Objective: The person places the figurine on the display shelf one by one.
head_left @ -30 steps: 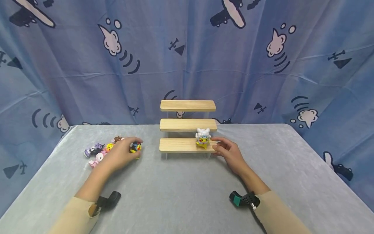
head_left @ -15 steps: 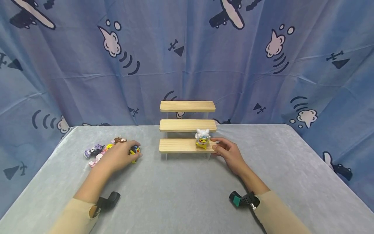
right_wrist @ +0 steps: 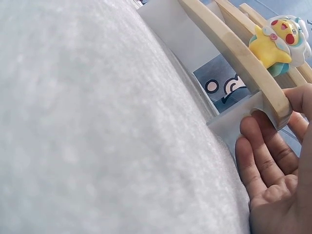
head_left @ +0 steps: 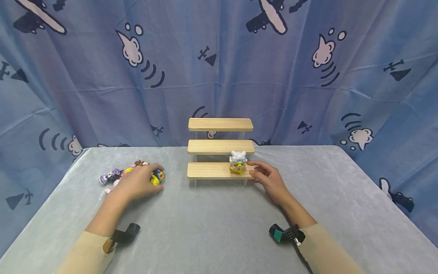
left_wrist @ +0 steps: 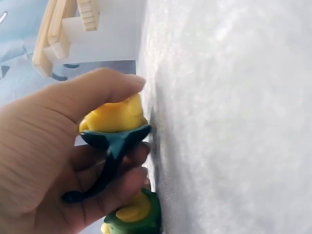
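In the head view my left hand point(head_left: 138, 180) is low over the table at the left, gripping a small yellow figurine point(head_left: 156, 178) with dark blue parts. The left wrist view shows my thumb over the figurine's yellow body point(left_wrist: 114, 117), with curled fingers around its dark teal piece. A yellow-and-green figurine point(left_wrist: 134, 217) is just beyond those fingers. My right hand point(head_left: 268, 179) grips the right end of the lowest step of a three-tier wooden display stand point(head_left: 208, 170). On that step, near this hand, a yellow figurine in a white hood point(head_left: 238, 163) stands upright.
Several small figurines point(head_left: 112, 177) lie clustered left of my left hand, partly hidden by it. A grey cloth covers the table point(head_left: 205, 224). Behind it hangs a blue patterned curtain point(head_left: 219, 68). Clear supports carry the stand's steps.
The figurine in my left hand has turned, showing more yellow body and less face. The left hand has shifted slightly left. My right hand and the stand have stayed in place.
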Demonstrator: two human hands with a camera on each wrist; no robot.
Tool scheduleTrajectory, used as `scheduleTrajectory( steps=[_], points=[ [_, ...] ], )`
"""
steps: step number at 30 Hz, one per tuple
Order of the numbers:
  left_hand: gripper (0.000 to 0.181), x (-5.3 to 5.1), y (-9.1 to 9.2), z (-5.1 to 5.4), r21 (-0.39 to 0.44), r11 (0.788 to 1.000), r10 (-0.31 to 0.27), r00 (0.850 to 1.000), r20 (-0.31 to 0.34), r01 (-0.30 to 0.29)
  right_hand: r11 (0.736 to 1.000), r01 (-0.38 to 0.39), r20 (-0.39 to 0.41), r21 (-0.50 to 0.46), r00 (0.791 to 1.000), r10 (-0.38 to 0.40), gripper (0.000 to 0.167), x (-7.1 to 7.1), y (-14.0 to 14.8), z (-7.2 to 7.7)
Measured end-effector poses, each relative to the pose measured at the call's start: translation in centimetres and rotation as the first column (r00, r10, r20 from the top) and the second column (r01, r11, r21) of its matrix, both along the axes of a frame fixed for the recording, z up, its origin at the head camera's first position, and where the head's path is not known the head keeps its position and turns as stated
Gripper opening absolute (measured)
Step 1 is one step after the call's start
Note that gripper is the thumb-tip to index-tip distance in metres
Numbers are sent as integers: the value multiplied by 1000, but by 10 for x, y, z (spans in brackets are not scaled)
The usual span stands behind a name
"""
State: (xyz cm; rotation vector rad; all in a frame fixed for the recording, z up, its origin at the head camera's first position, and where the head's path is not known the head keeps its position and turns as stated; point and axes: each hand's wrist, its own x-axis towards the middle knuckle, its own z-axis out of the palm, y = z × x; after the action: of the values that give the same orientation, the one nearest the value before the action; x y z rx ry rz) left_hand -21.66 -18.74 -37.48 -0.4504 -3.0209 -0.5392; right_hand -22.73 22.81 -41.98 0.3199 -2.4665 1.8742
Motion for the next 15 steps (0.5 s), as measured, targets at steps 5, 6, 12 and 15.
scheduleTrajectory(
  steps=[5, 6, 12, 15],
  points=[
    [52, -1, -1, 5, 45, 998, 39, 999, -36, -38, 1000, -2, -9, 4, 1000, 3, 39, 0, 0, 0],
    [52, -1, 0, 6, 57, 998, 40, 998, -39, -38, 1000, -3, -11, 3, 1000, 3, 39, 0, 0, 0],
    [54, -2, 3, 11, 99, 994, 39, 999, -38, -35, 1000, -4, -14, -4, 1000, 4, 38, 0, 1, 0],
    [55, -1, 4, 14, 128, 991, 42, 998, -52, -35, 1000, -9, -16, -6, 1000, 9, 39, 0, 1, 0]
  ],
)
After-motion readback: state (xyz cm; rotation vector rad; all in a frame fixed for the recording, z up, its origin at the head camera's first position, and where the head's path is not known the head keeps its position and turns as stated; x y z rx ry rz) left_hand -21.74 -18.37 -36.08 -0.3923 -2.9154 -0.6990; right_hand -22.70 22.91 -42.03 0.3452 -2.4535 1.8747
